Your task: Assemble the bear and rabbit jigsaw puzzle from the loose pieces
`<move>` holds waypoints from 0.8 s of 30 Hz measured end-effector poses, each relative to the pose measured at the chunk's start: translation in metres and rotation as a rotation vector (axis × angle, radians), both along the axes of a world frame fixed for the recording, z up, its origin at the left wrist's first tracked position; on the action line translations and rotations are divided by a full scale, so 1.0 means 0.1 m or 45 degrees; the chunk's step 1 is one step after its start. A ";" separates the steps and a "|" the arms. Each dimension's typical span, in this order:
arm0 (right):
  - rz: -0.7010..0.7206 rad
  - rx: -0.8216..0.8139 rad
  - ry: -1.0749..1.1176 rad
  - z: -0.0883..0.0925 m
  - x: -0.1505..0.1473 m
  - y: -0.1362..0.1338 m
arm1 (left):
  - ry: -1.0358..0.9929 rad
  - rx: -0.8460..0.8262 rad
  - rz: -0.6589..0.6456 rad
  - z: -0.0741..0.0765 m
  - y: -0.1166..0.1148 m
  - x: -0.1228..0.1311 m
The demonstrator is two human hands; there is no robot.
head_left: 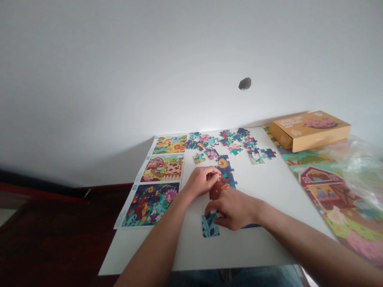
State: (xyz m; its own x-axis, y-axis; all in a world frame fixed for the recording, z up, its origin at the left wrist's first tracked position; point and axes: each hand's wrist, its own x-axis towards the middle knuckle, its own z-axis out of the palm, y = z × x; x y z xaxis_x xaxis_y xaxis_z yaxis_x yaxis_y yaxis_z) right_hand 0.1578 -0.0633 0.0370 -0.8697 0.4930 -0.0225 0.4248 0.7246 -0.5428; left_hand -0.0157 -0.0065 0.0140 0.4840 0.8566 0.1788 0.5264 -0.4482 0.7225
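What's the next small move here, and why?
Probably press the brown piece down flat. The left hand pinches its top edge, the right hand rests just beside it, and it lies in line between the blue pieces above and the teal piece below, so seating it there looks nearest.

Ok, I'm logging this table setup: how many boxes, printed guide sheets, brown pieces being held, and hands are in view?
Orange box: 1
Guide sheet: 1
Brown piece: 1
Hands: 2, left hand and right hand
Total: 5
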 end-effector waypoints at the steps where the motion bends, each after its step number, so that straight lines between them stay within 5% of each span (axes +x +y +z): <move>1: 0.009 -0.002 -0.012 0.01 0.00 0.00 | 0.000 0.001 -0.003 0.00 0.00 0.00; 24: 0.032 -0.001 -0.084 0.10 0.10 0.05 | -0.022 -0.023 -0.011 -0.01 0.00 -0.01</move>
State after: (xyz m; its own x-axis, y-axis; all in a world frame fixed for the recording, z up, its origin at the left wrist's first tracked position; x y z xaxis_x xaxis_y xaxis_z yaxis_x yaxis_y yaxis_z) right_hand 0.1682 -0.0587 0.0471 -0.8784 0.4711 -0.0803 0.4413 0.7352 -0.5145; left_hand -0.0162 -0.0066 0.0134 0.4887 0.8555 0.1713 0.5101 -0.4394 0.7394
